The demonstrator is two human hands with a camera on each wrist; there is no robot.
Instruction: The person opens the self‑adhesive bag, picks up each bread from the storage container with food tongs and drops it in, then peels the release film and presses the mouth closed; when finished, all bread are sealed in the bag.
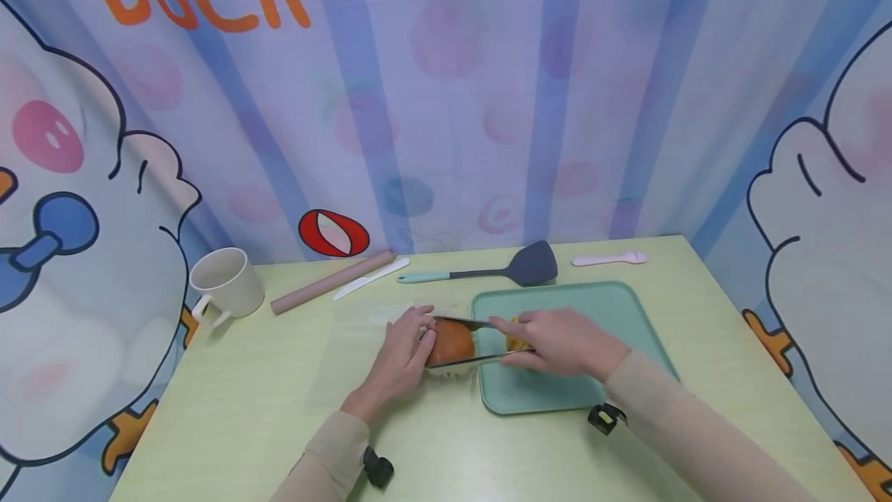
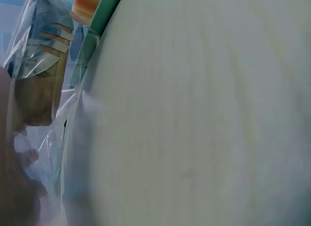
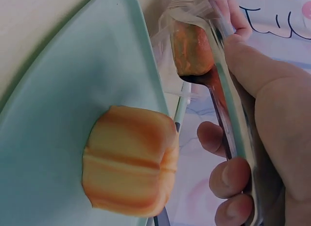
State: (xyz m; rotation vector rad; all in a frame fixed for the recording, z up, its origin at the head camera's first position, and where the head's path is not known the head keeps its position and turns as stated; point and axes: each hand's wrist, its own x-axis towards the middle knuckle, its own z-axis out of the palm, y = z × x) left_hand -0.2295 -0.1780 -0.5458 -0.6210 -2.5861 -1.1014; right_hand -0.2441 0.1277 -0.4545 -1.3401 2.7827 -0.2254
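Nearest us, beige sleeves [image 1: 697, 432] come in, a small black camera on each wrist. Both hands are busy. Right hand [image 1: 560, 341]: fingers and thumb curled round metal tongs [image 3: 243, 133], arms spread only as wide as the brown bread roll [image 1: 453, 342] between them. Left hand [image 1: 403, 351]: partly closed, fingers and thumb holding clear plastic [image 2: 64, 99] around that roll. We see the roll just left of the mint tray [image 1: 592, 297]; how far into the plastic it sits we can't tell.

Second roll, yellow-brown [image 3: 131, 163], lies on the tray, just below the right hand. Along the back of the table [image 1: 223, 417] we log a white mug [image 1: 233, 281], mauve rod [image 1: 333, 283], white knife [image 1: 369, 280] beside the rod, dark spatula with mint handle [image 1: 533, 263], and pink utensil [image 1: 606, 259] at right. Cartoon-print cloth [image 1: 446, 115] hangs behind; "DUCK" reads top left.
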